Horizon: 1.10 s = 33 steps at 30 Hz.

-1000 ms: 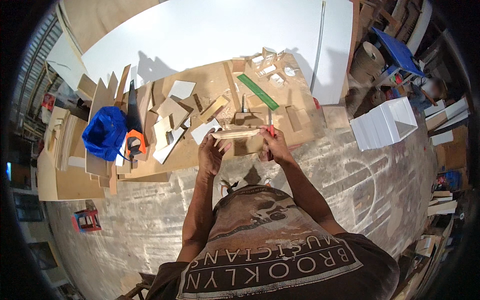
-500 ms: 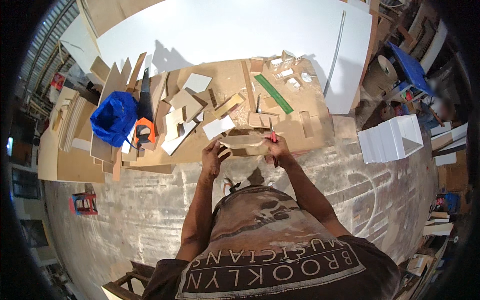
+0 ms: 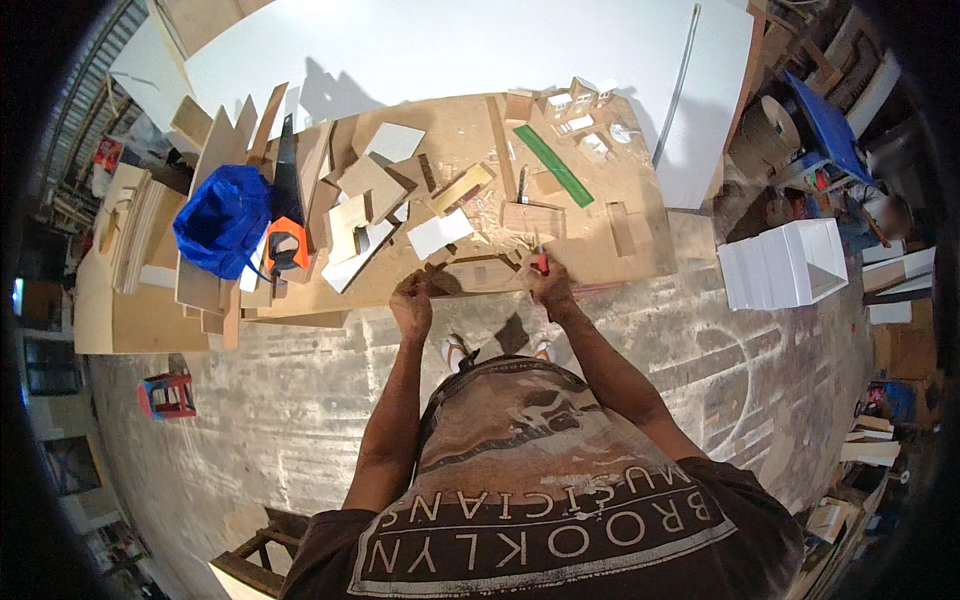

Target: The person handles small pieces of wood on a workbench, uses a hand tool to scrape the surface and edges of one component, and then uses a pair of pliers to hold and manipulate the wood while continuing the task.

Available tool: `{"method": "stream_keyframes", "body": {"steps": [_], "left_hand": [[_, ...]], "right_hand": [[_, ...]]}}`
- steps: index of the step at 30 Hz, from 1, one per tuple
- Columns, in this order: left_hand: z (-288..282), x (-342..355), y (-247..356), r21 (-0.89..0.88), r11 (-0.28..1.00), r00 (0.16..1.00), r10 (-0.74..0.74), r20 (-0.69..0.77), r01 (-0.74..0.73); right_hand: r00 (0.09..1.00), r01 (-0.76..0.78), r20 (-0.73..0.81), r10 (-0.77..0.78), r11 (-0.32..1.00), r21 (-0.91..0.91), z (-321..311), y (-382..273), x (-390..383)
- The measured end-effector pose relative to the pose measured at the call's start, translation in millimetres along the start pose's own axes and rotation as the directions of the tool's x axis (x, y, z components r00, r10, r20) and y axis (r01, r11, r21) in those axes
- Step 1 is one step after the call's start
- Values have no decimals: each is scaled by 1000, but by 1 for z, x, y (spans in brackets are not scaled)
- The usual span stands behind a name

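At the near edge of the brown workbench (image 3: 590, 262) I hold a thin wooden piece (image 3: 478, 277) with a cut-out upper edge. My left hand (image 3: 411, 302) is closed on its left end. Its right end meets my right hand (image 3: 549, 282), whose fingers are also wrapped round a slim red-handled tool (image 3: 541, 262). The tool's tip points away from me; its exact kind is too small to make out. Just beyond the piece lie a small wooden block (image 3: 533, 219), wood shavings (image 3: 487, 222) and a white rectangular offcut (image 3: 440, 234).
A green strip (image 3: 553, 165) and small model houses (image 3: 583, 97) occupy the far right of the bench. On the left are a blue bag (image 3: 222, 222), an orange-handled saw (image 3: 287, 245) and upright boards. White boxes (image 3: 783, 264) stand at right, a red stool (image 3: 167, 396) on the floor at left.
Both hands have moved slightly, the left one down and left. The wooden piece has tipped, so its cut-out edge now faces away from me. The red-handled tool stays in my right hand.
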<state>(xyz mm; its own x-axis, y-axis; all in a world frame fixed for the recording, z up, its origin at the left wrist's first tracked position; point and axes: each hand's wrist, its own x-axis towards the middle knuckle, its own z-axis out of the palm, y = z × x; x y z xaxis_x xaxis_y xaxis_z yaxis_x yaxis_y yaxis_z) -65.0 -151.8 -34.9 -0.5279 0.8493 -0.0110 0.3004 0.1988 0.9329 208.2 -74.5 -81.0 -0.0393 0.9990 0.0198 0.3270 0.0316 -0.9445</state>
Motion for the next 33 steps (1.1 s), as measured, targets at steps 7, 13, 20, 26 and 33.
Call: {"method": "stream_keyframes", "body": {"steps": [7,13,20,26,33], "left_hand": [[11,1,11,278,807,845,445,296,-522],[40,10,23,561,582,772,199,604,-588],[30,-6,22,589,686,884,180,431,-427],[32,-2,8,325,873,918,279,281,-365],[39,-17,46,-302,843,801,-225,555,446]], "right_hand": [[855,-471,14,519,765,440,-63,-1,-11],[834,-495,-17,551,762,418,-75,-13,-15],[937,-317,-56,346,904,288,-81,-7,-1],[984,-165,-70,163,986,-23,-70,8,41],[922,222,-199,-331,876,-427,-77,29,56]]}}
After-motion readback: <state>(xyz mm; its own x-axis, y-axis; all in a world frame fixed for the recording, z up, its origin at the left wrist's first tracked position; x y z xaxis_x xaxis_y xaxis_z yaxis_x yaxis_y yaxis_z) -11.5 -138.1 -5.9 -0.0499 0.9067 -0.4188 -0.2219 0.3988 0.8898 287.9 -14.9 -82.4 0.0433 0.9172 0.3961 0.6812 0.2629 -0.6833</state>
